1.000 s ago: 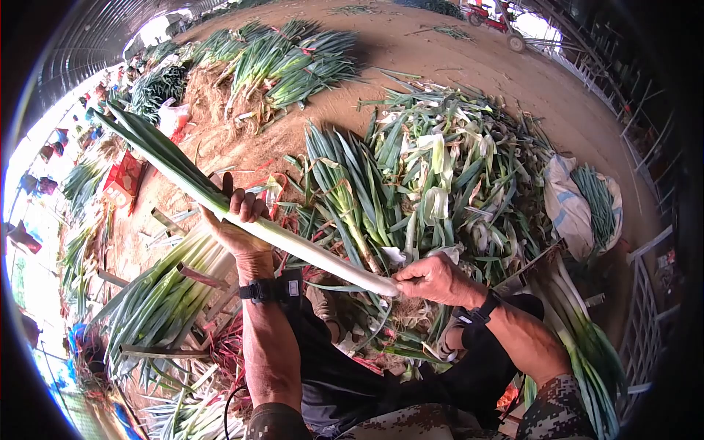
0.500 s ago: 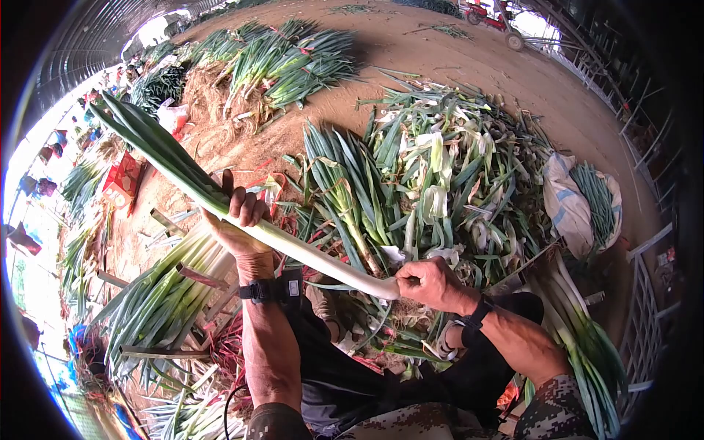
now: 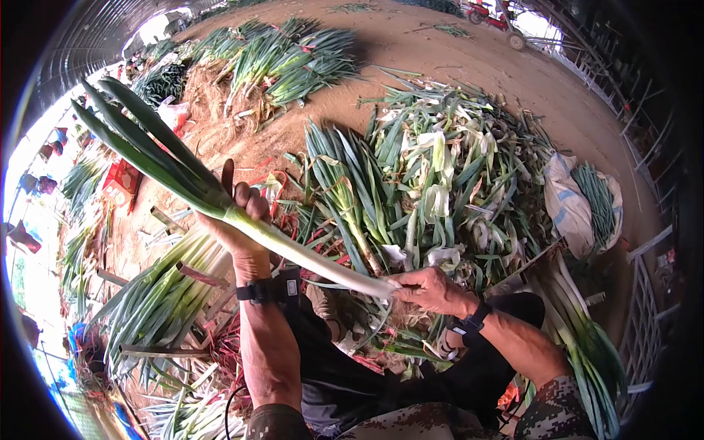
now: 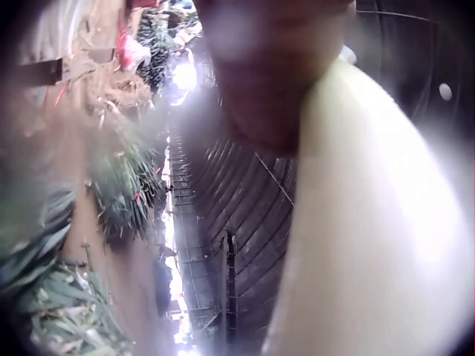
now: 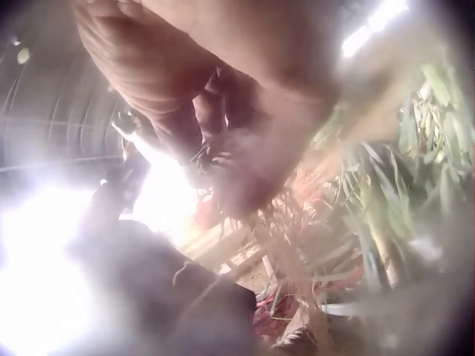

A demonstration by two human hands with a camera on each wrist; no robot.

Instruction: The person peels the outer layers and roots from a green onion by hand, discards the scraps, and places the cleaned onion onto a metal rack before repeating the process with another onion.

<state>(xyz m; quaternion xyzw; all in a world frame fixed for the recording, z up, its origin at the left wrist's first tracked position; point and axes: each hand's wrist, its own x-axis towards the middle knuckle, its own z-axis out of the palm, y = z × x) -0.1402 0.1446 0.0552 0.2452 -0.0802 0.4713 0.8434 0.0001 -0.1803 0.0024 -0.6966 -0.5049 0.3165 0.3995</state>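
Observation:
A long green onion (image 3: 315,258) with a thick white shank slants across the head view, its leaves fanned out at upper left. My left hand (image 3: 242,247) holds it near where white turns to green, with the index finger raised. The shank (image 4: 371,222) looms large and blurred beside a finger in the left wrist view. At the root end, my right hand (image 3: 438,291) pinches the onion between thumb and fingers. Its curled fingers (image 5: 171,81) show in the right wrist view, with pale root strands below them; glare hides part of this end.
A heap of stripped leaves (image 3: 455,176) lies ahead, beside whole onions (image 3: 345,183). A bundle (image 3: 165,293) rests on a low frame at left; another onion bundle (image 3: 579,337) is at right. Farther off are onion piles (image 3: 308,62), a red box (image 3: 122,180) and a white sack (image 3: 568,202).
The onion's leafy end has shifted up and left, and its leaves have spread apart. My left fingers have loosened slightly; my right hand has changed its hold at the root end.

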